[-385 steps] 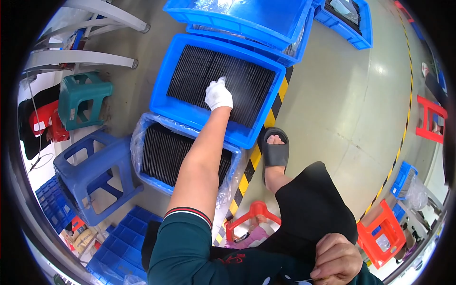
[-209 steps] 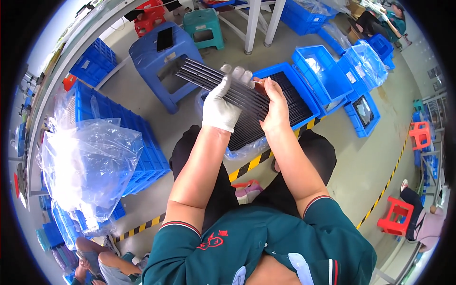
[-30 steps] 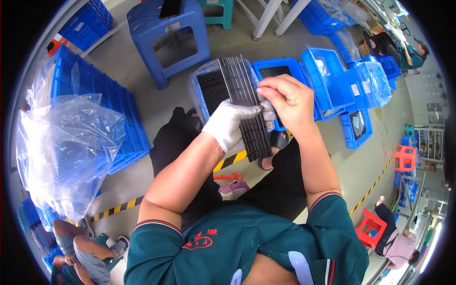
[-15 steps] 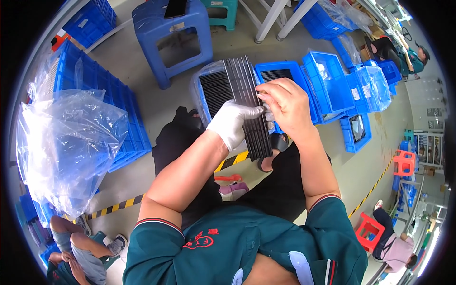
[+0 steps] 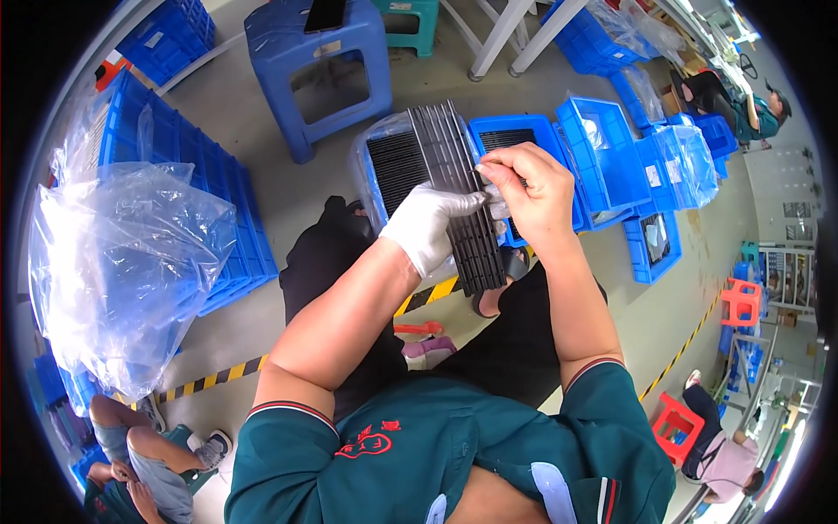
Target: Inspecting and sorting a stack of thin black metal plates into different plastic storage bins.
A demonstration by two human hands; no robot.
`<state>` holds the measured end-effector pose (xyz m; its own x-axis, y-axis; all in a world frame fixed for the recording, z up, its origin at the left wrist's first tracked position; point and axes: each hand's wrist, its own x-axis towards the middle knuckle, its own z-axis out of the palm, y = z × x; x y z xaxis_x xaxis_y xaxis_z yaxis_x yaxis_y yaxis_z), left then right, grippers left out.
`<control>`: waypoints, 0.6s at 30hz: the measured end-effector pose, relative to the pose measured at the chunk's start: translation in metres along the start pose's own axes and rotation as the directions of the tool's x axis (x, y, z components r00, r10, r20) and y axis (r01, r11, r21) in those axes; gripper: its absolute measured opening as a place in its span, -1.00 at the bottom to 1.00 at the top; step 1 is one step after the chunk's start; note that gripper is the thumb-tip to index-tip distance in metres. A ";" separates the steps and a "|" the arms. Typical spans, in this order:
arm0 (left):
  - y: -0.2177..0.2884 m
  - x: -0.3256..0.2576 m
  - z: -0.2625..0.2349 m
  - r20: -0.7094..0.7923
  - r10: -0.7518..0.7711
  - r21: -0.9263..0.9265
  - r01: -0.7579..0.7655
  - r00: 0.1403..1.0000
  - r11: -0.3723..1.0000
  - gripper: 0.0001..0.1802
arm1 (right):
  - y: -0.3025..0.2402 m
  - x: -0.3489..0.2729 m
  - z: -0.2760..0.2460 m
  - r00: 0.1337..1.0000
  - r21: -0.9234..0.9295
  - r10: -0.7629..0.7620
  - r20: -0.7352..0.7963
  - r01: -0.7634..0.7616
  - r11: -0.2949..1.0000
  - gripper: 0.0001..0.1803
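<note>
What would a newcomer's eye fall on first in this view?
Probably the bundle of black strips at the centre, gripped by the white-gloved left hand, with the bare right hand close at its right edge. Next, the shiny clear plastic bag at the left, partly hiding stacked blue crates, and the blue stool at upper centre-left.

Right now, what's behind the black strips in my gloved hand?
Showing on either side: two blue bins holding dark slats. What lies directly behind the black strips is covered.

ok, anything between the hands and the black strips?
Only the white glove on the left hand, which grips the black strips. Nothing visible blocks the bare right hand, by their right edge; contact unclear.
</note>
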<state>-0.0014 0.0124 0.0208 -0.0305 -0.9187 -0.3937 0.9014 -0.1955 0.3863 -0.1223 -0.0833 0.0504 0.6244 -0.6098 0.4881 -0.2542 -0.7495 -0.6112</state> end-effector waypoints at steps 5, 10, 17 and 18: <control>-0.002 0.001 -0.004 -0.052 -0.021 -0.007 0.021 0.998 1.000 -0.78 | -0.006 0.004 0.000 0.949 -0.181 -0.314 0.035 0.315 0.932 -0.86; -0.006 0.005 -0.011 -0.046 -0.005 0.031 0.007 0.999 1.000 -0.78 | -0.005 0.005 -0.002 0.964 -0.166 -0.261 0.057 0.267 0.949 -0.86; -0.008 0.005 -0.010 -0.062 0.026 0.069 -0.021 0.998 0.997 -0.77 | -0.007 0.000 0.000 0.953 -0.281 -0.295 0.076 0.304 0.910 -0.88; -0.008 0.005 -0.010 -0.061 0.027 0.072 -0.022 0.998 0.997 -0.77 | -0.007 0.000 0.000 0.952 -0.282 -0.296 0.073 0.304 0.910 -0.88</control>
<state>-0.0046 0.0131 0.0073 0.0199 -0.9010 -0.4334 0.8687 -0.1991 0.4537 -0.1209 -0.0777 0.0550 0.7239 -0.3403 0.6002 -0.2496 -0.9402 -0.2320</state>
